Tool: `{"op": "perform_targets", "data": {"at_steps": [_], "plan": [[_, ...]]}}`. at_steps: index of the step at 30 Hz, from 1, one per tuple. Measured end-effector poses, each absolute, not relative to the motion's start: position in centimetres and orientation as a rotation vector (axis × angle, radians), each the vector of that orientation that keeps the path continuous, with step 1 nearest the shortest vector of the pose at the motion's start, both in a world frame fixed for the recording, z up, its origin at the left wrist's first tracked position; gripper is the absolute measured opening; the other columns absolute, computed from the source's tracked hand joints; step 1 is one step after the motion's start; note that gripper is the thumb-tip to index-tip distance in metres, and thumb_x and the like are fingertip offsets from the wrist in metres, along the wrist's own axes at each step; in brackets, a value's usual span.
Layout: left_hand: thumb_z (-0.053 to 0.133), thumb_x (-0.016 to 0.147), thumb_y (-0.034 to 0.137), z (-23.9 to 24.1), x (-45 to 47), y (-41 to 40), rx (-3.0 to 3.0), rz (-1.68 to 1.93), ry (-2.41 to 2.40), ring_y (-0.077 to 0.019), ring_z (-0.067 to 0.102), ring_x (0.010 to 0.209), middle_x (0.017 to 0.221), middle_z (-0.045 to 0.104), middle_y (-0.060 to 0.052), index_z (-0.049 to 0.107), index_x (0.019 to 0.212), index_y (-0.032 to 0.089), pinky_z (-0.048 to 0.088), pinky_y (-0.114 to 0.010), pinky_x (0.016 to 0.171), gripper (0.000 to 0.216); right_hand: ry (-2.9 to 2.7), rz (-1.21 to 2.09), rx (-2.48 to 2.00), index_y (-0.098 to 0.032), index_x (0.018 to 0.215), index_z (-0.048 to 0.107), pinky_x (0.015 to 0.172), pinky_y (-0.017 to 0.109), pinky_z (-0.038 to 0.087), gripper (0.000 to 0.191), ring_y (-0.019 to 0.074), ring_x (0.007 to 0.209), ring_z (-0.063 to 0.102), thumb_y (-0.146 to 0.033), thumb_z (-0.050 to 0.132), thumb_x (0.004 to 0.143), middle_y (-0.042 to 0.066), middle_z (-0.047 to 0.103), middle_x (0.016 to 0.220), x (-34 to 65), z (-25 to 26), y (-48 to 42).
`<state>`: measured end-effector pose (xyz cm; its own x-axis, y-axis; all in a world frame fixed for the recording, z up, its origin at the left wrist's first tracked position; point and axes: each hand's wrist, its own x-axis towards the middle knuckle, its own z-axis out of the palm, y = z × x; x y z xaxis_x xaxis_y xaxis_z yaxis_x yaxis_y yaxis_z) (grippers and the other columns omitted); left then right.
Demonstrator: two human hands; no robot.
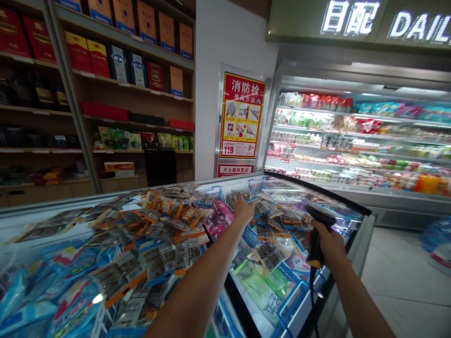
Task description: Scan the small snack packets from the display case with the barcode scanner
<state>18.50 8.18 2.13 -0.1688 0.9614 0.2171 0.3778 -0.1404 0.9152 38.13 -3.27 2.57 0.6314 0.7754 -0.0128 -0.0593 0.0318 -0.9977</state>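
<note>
My left hand (244,207) reaches to the far part of the chest freezer's glass top. Its fingers are closed at a small packet with a blue edge strip (252,200), partly hidden behind the hand. A black handheld barcode scanner (316,234) with a hanging cable is gripped in my right hand (328,244), above the freezer's right side. Small clear packets with dark contents and orange strips (269,253) lie loose on the glass around both hands. A larger heap of similar packets (165,211) covers the left part.
Under the glass are blue wire baskets (292,300) with green, pink and blue bags. The freezer's black-edged rim (324,190) runs along the right. Behind stand shelves of boxed goods (141,70), a fire-hydrant notice (243,115) and a lit refrigerated display (352,141).
</note>
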Motion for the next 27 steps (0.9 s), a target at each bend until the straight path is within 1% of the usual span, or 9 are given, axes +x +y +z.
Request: {"op": "perform_targets", "data": {"at_steps": [4, 8, 13, 16, 18, 21, 24, 25, 27], "plan": [[0.049, 0.075, 0.032, 3.6, 12.1, 5.8, 1.8, 1.196, 1.852, -0.0286, 0.035, 0.124, 0.131, 0.041, -0.02, 0.044, 0.121, 0.011, 0.029, -0.04, 0.097, 0.05, -0.767, 0.759, -1.324, -0.019, 0.059, 0.052, 0.033, 0.025, 0.037, 0.023, 0.0131, 0.034, 0.048, -0.038, 0.066, 0.06, -0.003, 0.053, 0.039, 34.5, 3.2, -3.0], [0.045, 0.077, 0.035, 3.1, 6.8, 3.6, 1.947, 0.964, 2.191, -0.0324, 0.029, 0.126, 0.135, 0.036, -0.019, 0.042, 0.124, 0.014, 0.023, -0.049, 0.099, 0.051, -0.856, 0.826, -1.27, -0.019, 0.058, 0.052, 0.032, 0.024, 0.037, 0.023, 0.0132, 0.033, 0.049, -0.038, 0.064, 0.062, -0.003, 0.053, 0.039, 30.7, 3.1, -2.6], [0.042, 0.078, 0.038, 1.4, 4.0, 2.3, 1.939, 0.69, 2.416, -0.0333, 0.041, 0.117, 0.124, 0.048, -0.021, 0.05, 0.116, 0.012, 0.028, -0.048, 0.095, 0.046, -0.96, 0.896, -1.231, -0.019, 0.055, 0.051, 0.031, 0.024, 0.036, 0.023, 0.0129, 0.03, 0.048, -0.037, 0.063, 0.062, -0.003, 0.051, 0.038, 26.6, 3.1, -2.0], [0.046, 0.076, 0.037, 1.0, 4.0, 1.9, 2.099, 0.584, 2.234, -0.0296, 0.045, 0.114, 0.121, 0.052, -0.017, 0.052, 0.113, 0.016, 0.033, -0.044, 0.092, 0.043, -1.008, 0.923, -1.219, -0.018, 0.055, 0.051, 0.03, 0.023, 0.034, 0.023, 0.0127, 0.029, 0.048, -0.037, 0.062, 0.063, -0.003, 0.051, 0.038, 25.0, 3.1, -1.6], [0.052, 0.072, 0.038, 0.9, 4.4, 1.7, 2.191, 0.562, 2.086, -0.0271, 0.046, 0.113, 0.122, 0.052, -0.012, 0.051, 0.115, 0.02, 0.036, -0.039, 0.09, 0.046, -1.037, 0.935, -1.218, -0.018, 0.057, 0.052, 0.03, 0.023, 0.034, 0.023, 0.0126, 0.03, 0.048, -0.037, 0.062, 0.063, -0.003, 0.052, 0.039, 24.4, 2.9, -1.4], [0.058, 0.068, 0.037, 1.0, 4.9, 1.5, 2.277, 0.533, 2.052, -0.0267, 0.05, 0.107, 0.118, 0.055, -0.011, 0.053, 0.114, 0.021, 0.039, -0.036, 0.086, 0.049, -1.07, 0.936, -1.228, -0.017, 0.058, 0.052, 0.03, 0.022, 0.034, 0.024, 0.0123, 0.03, 0.049, -0.038, 0.063, 0.062, -0.003, 0.052, 0.039, 24.1, 2.4, -1.6], [0.048, 0.077, 0.034, 1.8, 4.8, 1.4, 2.312, 0.531, 2.124, -0.0253, 0.055, 0.097, 0.101, 0.063, -0.01, 0.061, 0.101, 0.021, 0.041, -0.036, 0.081, 0.031, -1.074, 0.934, -1.239, -0.017, 0.059, 0.052, 0.03, 0.022, 0.034, 0.024, 0.0117, 0.03, 0.048, -0.038, 0.063, 0.063, -0.003, 0.052, 0.039, 24.3, 2.1, -2.0], [0.043, 0.08, 0.033, 2.1, 4.6, 1.4, 2.303, 0.549, 2.158, -0.0248, 0.055, 0.095, 0.095, 0.065, -0.009, 0.063, 0.095, 0.021, 0.041, -0.036, 0.08, 0.028, -1.073, 0.937, -1.24, -0.017, 0.059, 0.051, 0.03, 0.022, 0.034, 0.024, 0.0116, 0.03, 0.048, -0.039, 0.062, 0.063, -0.004, 0.052, 0.039, 24.4, 2.1, -2.1], [0.035, 0.084, 0.031, 3.0, 3.9, 1.4, 2.256, 0.631, 2.224, -0.0238, 0.055, 0.096, 0.091, 0.065, -0.009, 0.065, 0.088, 0.021, 0.041, -0.035, 0.08, 0.032, -1.072, 0.949, -1.236, -0.017, 0.06, 0.051, 0.03, 0.021, 0.033, 0.024, 0.0114, 0.031, 0.048, -0.039, 0.061, 0.064, -0.004, 0.052, 0.04, 24.4, 2.1, -2.4]]}}
